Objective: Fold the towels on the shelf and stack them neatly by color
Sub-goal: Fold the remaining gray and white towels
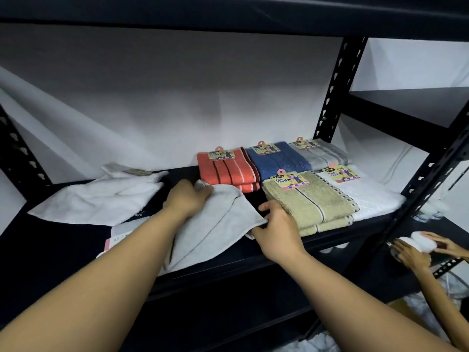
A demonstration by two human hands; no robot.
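Observation:
A light grey towel (pixel 215 224) lies partly folded at the front of the dark shelf (pixel 63 240). My left hand (pixel 186 199) grips its far corner. My right hand (pixel 276 224) pinches its right edge, beside the beige stack. A loose white towel (pixel 101 196) lies crumpled to the left. Folded stacks sit at the right: orange striped (pixel 228 171), blue (pixel 276 161), grey (pixel 322 154), beige (pixel 312 201) and white (pixel 368 194), most with paper labels.
A pink and white label card (pixel 119 237) lies under my left forearm. Black slotted uprights (pixel 335 90) frame the shelf, with a white backdrop behind. At the lower right another person's hands (pixel 416 250) hold a white rolled cloth on a lower shelf.

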